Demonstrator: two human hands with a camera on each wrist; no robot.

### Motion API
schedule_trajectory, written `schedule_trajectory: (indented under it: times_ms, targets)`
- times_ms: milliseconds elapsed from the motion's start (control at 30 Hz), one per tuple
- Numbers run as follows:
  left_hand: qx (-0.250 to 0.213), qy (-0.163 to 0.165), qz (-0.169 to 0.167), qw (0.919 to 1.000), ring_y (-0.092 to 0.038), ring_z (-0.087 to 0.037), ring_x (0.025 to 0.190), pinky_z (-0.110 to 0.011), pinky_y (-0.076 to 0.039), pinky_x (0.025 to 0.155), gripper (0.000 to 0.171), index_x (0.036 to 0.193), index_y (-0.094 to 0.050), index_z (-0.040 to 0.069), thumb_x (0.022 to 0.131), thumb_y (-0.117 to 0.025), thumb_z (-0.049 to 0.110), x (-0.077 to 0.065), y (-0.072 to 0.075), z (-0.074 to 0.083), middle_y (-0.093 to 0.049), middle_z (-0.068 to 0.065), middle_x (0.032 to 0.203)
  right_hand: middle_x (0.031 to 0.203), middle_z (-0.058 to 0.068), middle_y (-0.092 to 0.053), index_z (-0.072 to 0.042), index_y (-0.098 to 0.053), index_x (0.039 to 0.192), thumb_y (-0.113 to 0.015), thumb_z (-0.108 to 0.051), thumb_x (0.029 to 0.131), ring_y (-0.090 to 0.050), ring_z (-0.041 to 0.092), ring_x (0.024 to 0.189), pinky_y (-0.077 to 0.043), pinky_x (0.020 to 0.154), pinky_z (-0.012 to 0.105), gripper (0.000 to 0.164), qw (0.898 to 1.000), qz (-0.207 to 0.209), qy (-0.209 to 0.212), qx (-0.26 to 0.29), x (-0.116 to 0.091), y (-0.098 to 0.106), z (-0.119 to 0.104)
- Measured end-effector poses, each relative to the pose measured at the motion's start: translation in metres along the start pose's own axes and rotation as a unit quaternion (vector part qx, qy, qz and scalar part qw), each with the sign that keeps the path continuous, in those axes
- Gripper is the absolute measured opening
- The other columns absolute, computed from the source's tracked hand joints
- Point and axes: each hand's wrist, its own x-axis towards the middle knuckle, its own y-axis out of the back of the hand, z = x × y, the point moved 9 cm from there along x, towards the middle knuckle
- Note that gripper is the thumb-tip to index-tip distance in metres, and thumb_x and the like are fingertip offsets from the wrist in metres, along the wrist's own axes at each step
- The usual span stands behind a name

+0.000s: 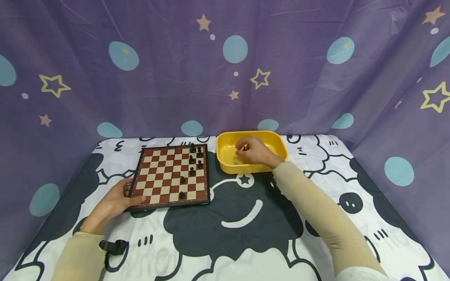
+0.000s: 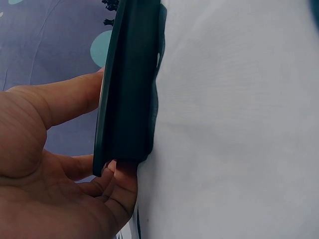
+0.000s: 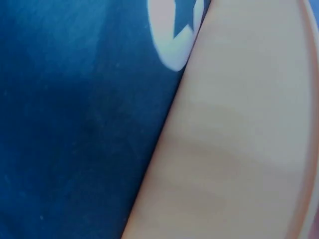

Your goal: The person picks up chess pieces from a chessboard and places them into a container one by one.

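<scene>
My left hand grips the near-left corner of a brown and cream chessboard, its thumb over the top. In the left wrist view the board's dark side stands between the thumb and the other fingers, which reach around and under the edge. Several black chess pieces, among them a pawn, stand on the board's right half. Over a yellow tray, my right hand has its fingers curled around a small black chess piece, mostly hidden. The right wrist view shows no fingers.
The tray stands to the right of the board, near a purple curtain that hangs at the back. A black and white patterned cloth covers the table. A dark strap is on the left wrist.
</scene>
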Motion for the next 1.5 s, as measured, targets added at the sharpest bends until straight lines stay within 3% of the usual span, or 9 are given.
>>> schedule_trajectory:
  times_ms: [267, 533, 767, 967, 1100, 1500]
  targets:
    - [0.002, 0.001, 0.000, 1.0000, -0.052, -0.037, 0.100, -0.043, -0.043, 0.078, 0.095, 0.143, -0.015, -0.017, 0.082, -0.076, 0.023, 0.001, 0.001, -0.001, -0.049, -0.031, 0.114, 0.095, 0.000, -0.068, -0.010, -0.071, 0.099, -0.068, -0.022, 0.089, -0.057, 0.017, 0.079, -0.048, 0.075, 0.031, 0.016, 0.999, 0.013, 0.039, 0.008, -0.005, 0.001, -0.019]
    - [0.005, 0.014, -0.001, 0.9999, -0.052, -0.039, 0.103, -0.045, -0.043, 0.080, 0.096, 0.143, -0.014, -0.016, 0.083, -0.075, 0.025, 0.000, -0.001, -0.004, -0.047, -0.033, 0.117, 0.094, -0.006, -0.066, -0.013, -0.071, 0.102, -0.064, -0.026, 0.092, -0.055, 0.016, 0.077, -0.048, 0.071, 0.030, 0.018, 0.999, -0.002, 0.052, -0.003, -0.019, -0.009, -0.036]
    - [0.004, 0.017, -0.001, 0.9998, -0.052, -0.041, 0.105, -0.047, -0.043, 0.082, 0.095, 0.144, -0.013, -0.016, 0.084, -0.075, 0.024, -0.001, -0.001, -0.004, -0.046, -0.035, 0.120, 0.090, -0.008, -0.064, -0.015, -0.071, 0.097, -0.063, -0.024, 0.093, -0.055, 0.010, 0.080, -0.048, 0.072, 0.029, 0.012, 0.995, 0.028, 0.093, -0.022, -0.031, -0.012, -0.053]
    - [0.005, 0.018, 0.001, 0.9998, -0.051, -0.041, 0.105, -0.047, -0.042, 0.082, 0.096, 0.144, -0.013, -0.016, 0.083, -0.075, 0.025, 0.000, -0.001, -0.004, -0.046, -0.034, 0.119, 0.090, -0.007, -0.064, -0.012, -0.071, 0.099, -0.063, -0.022, 0.092, -0.055, 0.010, 0.081, -0.049, 0.073, 0.034, 0.015, 0.993, 0.041, 0.111, -0.011, -0.040, -0.015, -0.069]
    - [0.005, 0.016, 0.001, 0.9999, -0.051, -0.041, 0.104, -0.046, -0.042, 0.081, 0.096, 0.143, -0.013, -0.017, 0.083, -0.075, 0.025, 0.000, -0.001, -0.004, -0.046, -0.034, 0.119, 0.090, -0.006, -0.064, -0.010, -0.071, 0.100, -0.063, -0.021, 0.092, -0.054, 0.010, 0.080, -0.050, 0.073, 0.036, 0.015, 0.992, 0.037, 0.117, -0.002, -0.045, -0.021, -0.081]
    - [0.005, 0.003, 0.003, 1.0000, -0.053, -0.038, 0.100, -0.042, -0.044, 0.077, 0.094, 0.143, -0.013, -0.018, 0.083, -0.075, 0.022, 0.000, 0.000, 0.000, -0.049, -0.032, 0.115, 0.090, -0.010, -0.061, -0.015, -0.069, 0.103, -0.065, -0.023, 0.092, -0.052, 0.005, 0.074, -0.046, 0.066, 0.024, 0.014, 0.986, 0.011, 0.163, 0.011, -0.055, -0.046, -0.109]
